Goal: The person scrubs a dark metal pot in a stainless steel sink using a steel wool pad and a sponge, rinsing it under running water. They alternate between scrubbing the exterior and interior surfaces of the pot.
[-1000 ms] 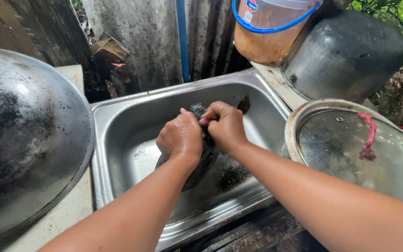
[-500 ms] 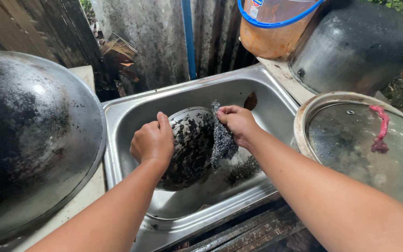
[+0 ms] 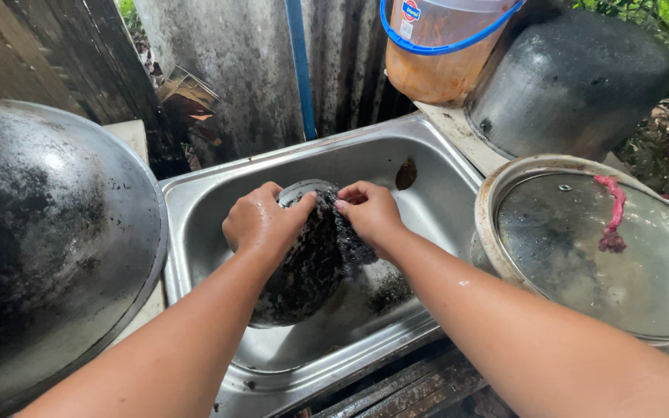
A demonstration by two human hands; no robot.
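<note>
Over the steel sink point(image 3: 435, 186), my left hand point(image 3: 261, 224) grips the upper rim of a soot-blackened round pan point(image 3: 303, 271) and holds it tilted on edge. Against the pan's top right face, my right hand point(image 3: 373, 217) presses a dark scouring pad point(image 3: 346, 232). Black grime and dirty water lie on the sink floor under the pan.
A large blackened wok point(image 3: 48, 240) lies upside down at the left. On the right are a glass lid with a pink cord point(image 3: 590, 248), an upturned metal pot point(image 3: 567, 85) and a clear plastic bucket with a blue handle point(image 3: 443, 46). A blue pipe point(image 3: 297, 66) runs down the wall.
The hands came apart half a second ago, showing the pan's face, and have now closed in again near its upper rim. The view has shifted slightly.
</note>
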